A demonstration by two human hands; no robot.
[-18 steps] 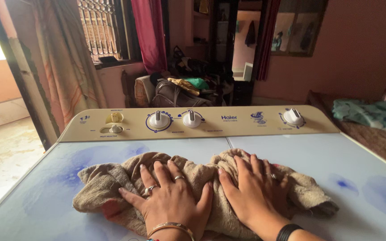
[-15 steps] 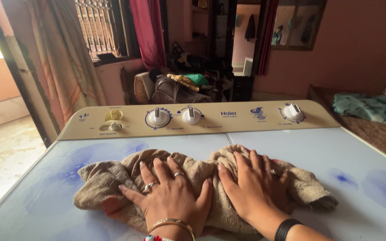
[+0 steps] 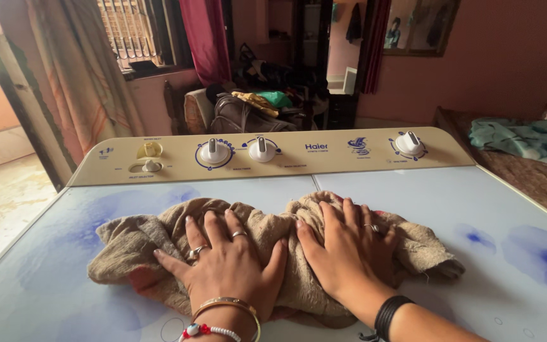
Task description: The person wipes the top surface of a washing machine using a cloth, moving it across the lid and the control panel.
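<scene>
A crumpled beige cloth (image 3: 128, 244) lies on the pale blue lid (image 3: 413, 209) of a twin-tub washing machine. My left hand (image 3: 226, 266) rests flat on the cloth's middle, fingers spread, with rings and bracelets on it. Beside it, my right hand (image 3: 346, 253) presses flat on the cloth's right part, a black band at the wrist. Both palms press down on the cloth; neither hand grips it.
The machine's cream control panel (image 3: 311, 155) with three white knobs runs along the far edge. Beyond it stand a brown bag (image 3: 242, 120), curtains and a barred window. A bed with teal fabric (image 3: 520, 139) lies at right; an open doorway at left.
The whole scene has shifted slightly down and left in view as my head moved. Both hands stay pressed on the cloth in much the same place.
</scene>
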